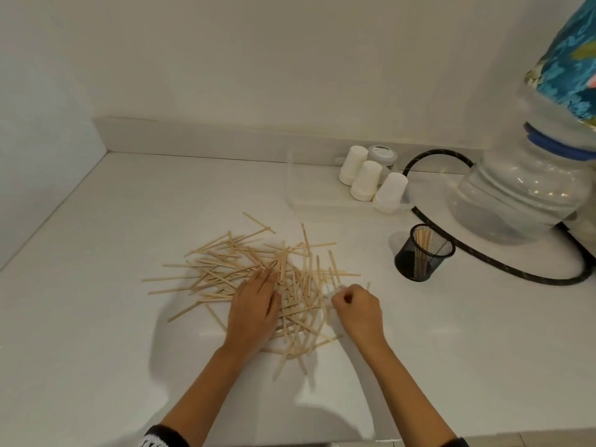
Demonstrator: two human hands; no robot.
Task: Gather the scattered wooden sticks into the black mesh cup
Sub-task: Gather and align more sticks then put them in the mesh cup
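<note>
Wooden sticks (258,279) lie in a loose, criss-crossed pile on the white bench (96,350), directly in front of the person. The black mesh cup (423,253) stands upright to the right of the pile, apart from it, with a few sticks already leaning inside; most of the task appears undone.

Left hand (254,312): flat, fingers extended, palm down on the near-middle of the pile. Likely reason: pinning or raking the sticks so they do not slide while the other hand picks.

Right hand (356,309): at the pile's right edge, fingers curled in. It seems to pinch one or more sticks, but blur hides the contact; cannot tell for certain.

Cup sits on the right hand's side, presumably for a short carry.

Behind: three upturned paper cups (367,180), a clear water bottle (522,188), a black cable (483,262).
</note>
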